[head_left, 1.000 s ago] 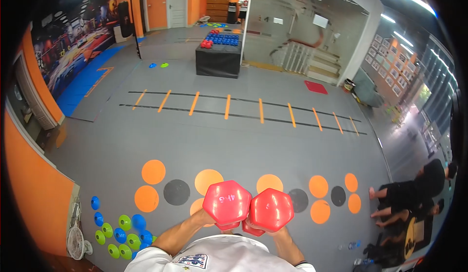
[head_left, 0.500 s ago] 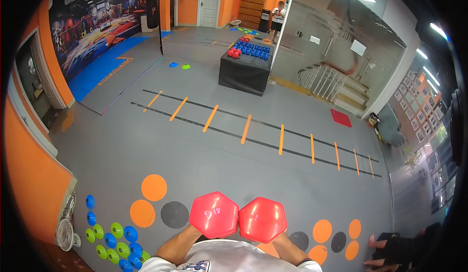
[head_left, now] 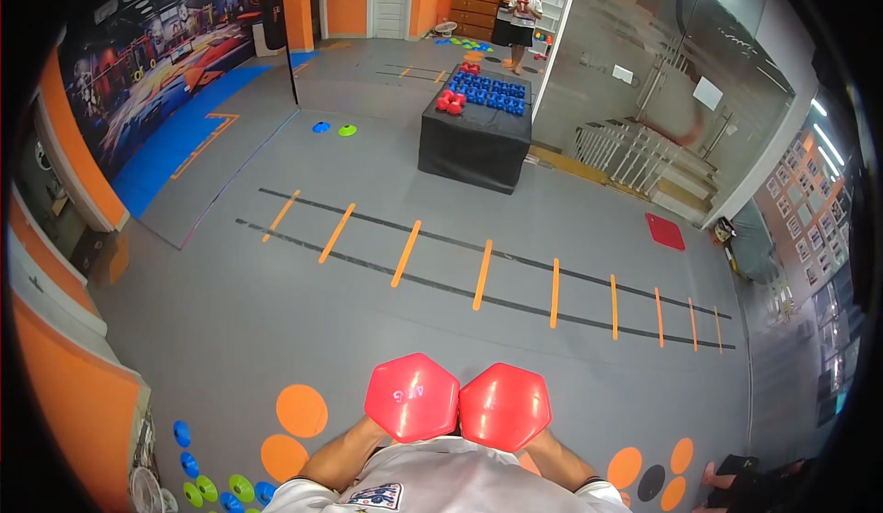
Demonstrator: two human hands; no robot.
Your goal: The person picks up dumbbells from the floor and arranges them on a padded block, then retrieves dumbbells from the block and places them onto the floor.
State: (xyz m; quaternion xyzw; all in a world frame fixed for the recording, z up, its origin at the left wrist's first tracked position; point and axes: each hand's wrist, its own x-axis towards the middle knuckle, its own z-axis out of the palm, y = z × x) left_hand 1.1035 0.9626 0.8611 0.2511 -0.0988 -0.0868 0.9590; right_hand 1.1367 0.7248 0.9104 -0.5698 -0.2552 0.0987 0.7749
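Two red hexagonal dumbbells are held side by side in front of my white shirt, their near-flat ends turned up toward me. The left dumbbell [head_left: 412, 398] carries a "4KG" mark, and my left hand [head_left: 377, 431] grips it from below. Beneath the right dumbbell [head_left: 505, 407] is my right hand [head_left: 540, 444], holding it in the same way. The two heads touch or almost touch. Most of both hands, including the fingers, is hidden behind the dumbbell heads. Both forearms are bent and come in from the sides.
A floor ladder [head_left: 483, 274] with orange rungs stretches across the grey floor ahead. Beyond it, a black-covered table [head_left: 469, 159] bears blue and red dumbbells. Cones [head_left: 241, 487] and round spots [head_left: 302, 410] lie nearby. A person's feet [head_left: 713, 476] show at lower right; a mirror stands behind.
My view has tilted up slightly, so the ladder, spots and cones sit lower in the picture. The dumbbells remain in front of my chest, a little higher and still together.
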